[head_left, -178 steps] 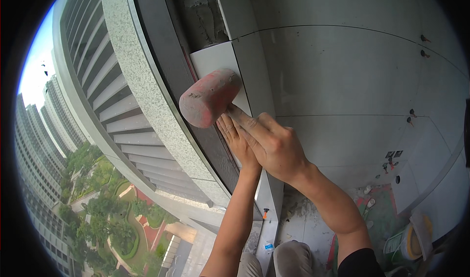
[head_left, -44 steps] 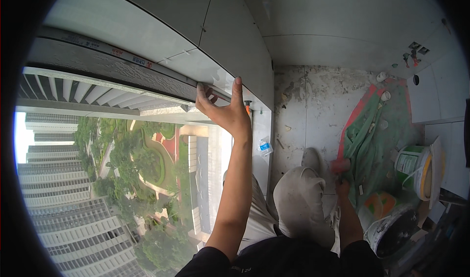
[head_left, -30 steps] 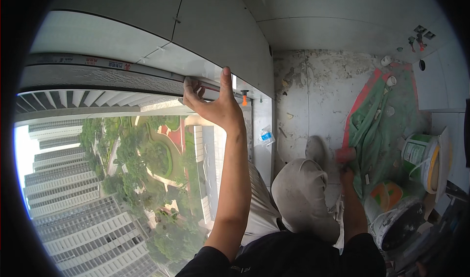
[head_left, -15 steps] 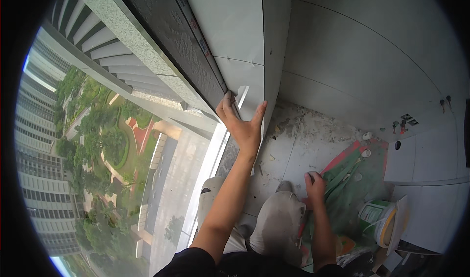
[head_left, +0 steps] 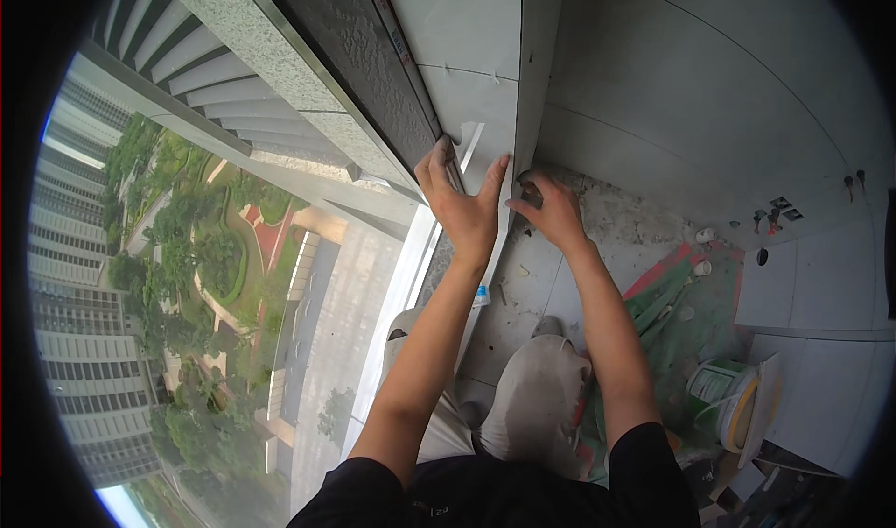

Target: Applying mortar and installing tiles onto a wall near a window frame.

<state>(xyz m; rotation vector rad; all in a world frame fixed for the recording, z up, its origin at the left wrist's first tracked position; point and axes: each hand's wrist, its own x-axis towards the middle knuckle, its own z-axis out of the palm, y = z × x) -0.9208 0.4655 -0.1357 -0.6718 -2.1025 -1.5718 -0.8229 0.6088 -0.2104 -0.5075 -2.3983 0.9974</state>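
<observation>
My left hand [head_left: 467, 211] grips at a narrow white tile strip [head_left: 473, 97] on the window-side edge, its bent fingers by a dark metal rail [head_left: 406, 70] and its thumb raised along the tile. A pale thin piece [head_left: 471, 145] lies on the tile just above that hand. To its right, my right hand [head_left: 555, 212] is at the outer corner of the tiled column [head_left: 539, 61], thumb and forefinger apart; its other curled fingertips are partly in shadow, and I see nothing held in them.
On the left are louvres [head_left: 215, 70] and a long drop to trees and towers. Below right, a green sheet [head_left: 653, 323] lies on the dusty floor [head_left: 532, 276] beside a bucket [head_left: 719, 402]. Tiled walls [head_left: 672, 108] enclose the right; my knees [head_left: 532, 388] are below.
My right hand has risen from beside my knee to the column near my left hand; the mallet it held earlier is out of it. My left hand stays at the strip.
</observation>
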